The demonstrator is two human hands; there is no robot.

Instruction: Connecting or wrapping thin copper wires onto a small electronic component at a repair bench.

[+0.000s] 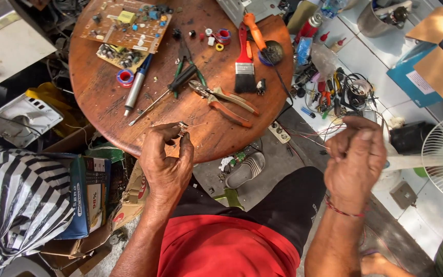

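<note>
A small metal part (182,127) sits pinched at the fingertips of the left hand (166,165), just over the near edge of the round wooden desk (98,97). It is tiny, pale and glinting; its exact shape is too small to tell. A thin wire (283,131) seems to run from it toward the right, roughly level across the view, to the right hand (355,161), which is raised off to the side of the desk with its fingers curled shut on the wire's far end. The left fingers are pressed together around the part.

Just beyond the part on the desk lie orange-handled pliers (225,101), angled from upper left to lower right. Past them are a red-handled paintbrush (244,64), bristles toward the person, a screwdriver (164,92), a grey pen-like tool (137,84) and a roll of red tape (125,77). Two circuit boards (126,28) rest at the far side.
</note>
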